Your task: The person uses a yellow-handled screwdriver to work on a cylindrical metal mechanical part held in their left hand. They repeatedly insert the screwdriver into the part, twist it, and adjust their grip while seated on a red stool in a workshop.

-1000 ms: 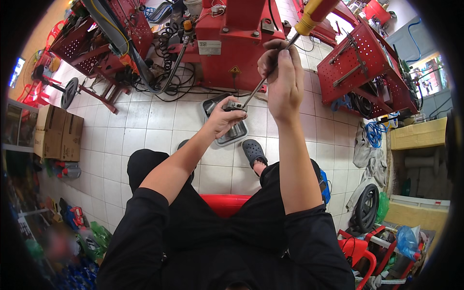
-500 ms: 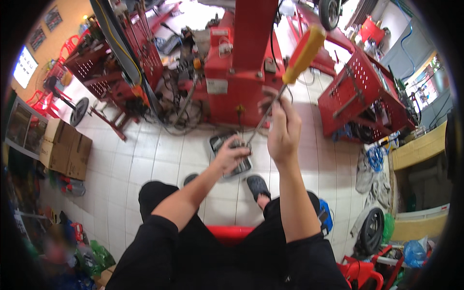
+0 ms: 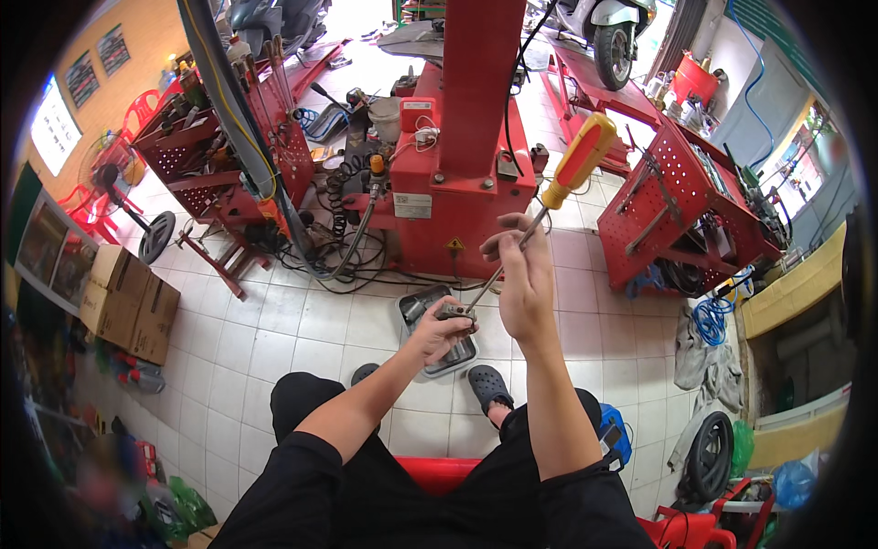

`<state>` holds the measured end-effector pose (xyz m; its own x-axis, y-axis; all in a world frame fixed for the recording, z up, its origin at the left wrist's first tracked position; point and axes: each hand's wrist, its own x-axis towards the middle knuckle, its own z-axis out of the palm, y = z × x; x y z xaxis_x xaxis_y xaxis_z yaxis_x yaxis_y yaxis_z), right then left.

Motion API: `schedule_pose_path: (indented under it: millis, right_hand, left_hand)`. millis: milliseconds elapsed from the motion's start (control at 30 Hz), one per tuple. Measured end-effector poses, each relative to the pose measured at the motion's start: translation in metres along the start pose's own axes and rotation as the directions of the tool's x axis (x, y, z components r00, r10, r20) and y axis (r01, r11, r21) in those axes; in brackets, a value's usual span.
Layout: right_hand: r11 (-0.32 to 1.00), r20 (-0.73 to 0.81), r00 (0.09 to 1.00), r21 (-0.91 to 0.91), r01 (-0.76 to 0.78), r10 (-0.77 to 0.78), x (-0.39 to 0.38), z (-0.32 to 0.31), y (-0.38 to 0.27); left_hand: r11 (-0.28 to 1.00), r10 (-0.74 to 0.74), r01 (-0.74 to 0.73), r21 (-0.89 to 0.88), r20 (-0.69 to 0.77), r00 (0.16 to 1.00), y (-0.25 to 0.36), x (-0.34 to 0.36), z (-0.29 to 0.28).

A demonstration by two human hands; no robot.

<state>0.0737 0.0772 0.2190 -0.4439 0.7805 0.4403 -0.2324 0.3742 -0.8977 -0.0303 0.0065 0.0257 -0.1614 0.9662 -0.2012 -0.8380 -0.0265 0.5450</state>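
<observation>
My left hand (image 3: 434, 339) grips a small grey metal part (image 3: 455, 314). My right hand (image 3: 529, 293) is loosely closed around the long shaft of a screwdriver with a yellow and red handle (image 3: 585, 156), the handle rising above my fingers. The shaft slants down to the part in my left hand; whether its tip touches is too small to tell. Beneath my left hand, on the tiled floor between my feet, lies a metal tray (image 3: 412, 306) with dark items in it, partly hidden by that hand.
Ahead stands a red machine column (image 3: 471, 91) with hoses and cables round its base. Red perforated tool carts flank it, left (image 3: 197, 183) and right (image 3: 640, 210). Cardboard boxes (image 3: 137, 311) are at left, a black tyre (image 3: 709, 453) at right. Scooters stand on red lifts behind.
The view has tilted up, so hands and surroundings sit lower in the picture and scooters now show at the top. Both hands still hold the part and screwdriver.
</observation>
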Motion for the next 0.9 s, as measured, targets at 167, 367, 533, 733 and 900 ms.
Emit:
schedule_pose_path:
  millis: [167,367,533,733,900]
  right_hand:
    - [0.999,0.043,0.998,-0.006,-0.040,0.040,0.003,-0.006,-0.003]
    - [0.974,0.014,0.996,-0.211,-0.085,0.090,0.000,-0.003,-0.001]
    - [0.996,-0.029,1.000,-0.086,-0.012,0.009,0.001,-0.002,-0.001]
    - [0.976,-0.035,0.997,-0.209,0.061,-0.070,0.002,0.000,-0.005]
    - [0.987,-0.056,0.997,-0.158,0.040,-0.049,0.003,-0.002,0.000]
  left_hand:
    - [1.000,-0.004,0.004,0.005,0.005,1.000,0.000,0.001,0.002]
    - [1.000,-0.027,0.027,-0.010,-0.020,0.999,-0.003,0.000,0.002]
    - [0.999,-0.023,0.023,-0.023,-0.010,1.000,-0.003,0.002,0.004]
    - [1.000,0.014,-0.013,-0.021,0.030,0.999,-0.003,0.000,-0.002]
    - [0.999,-0.004,0.000,0.052,0.081,0.997,-0.008,0.009,-0.012]
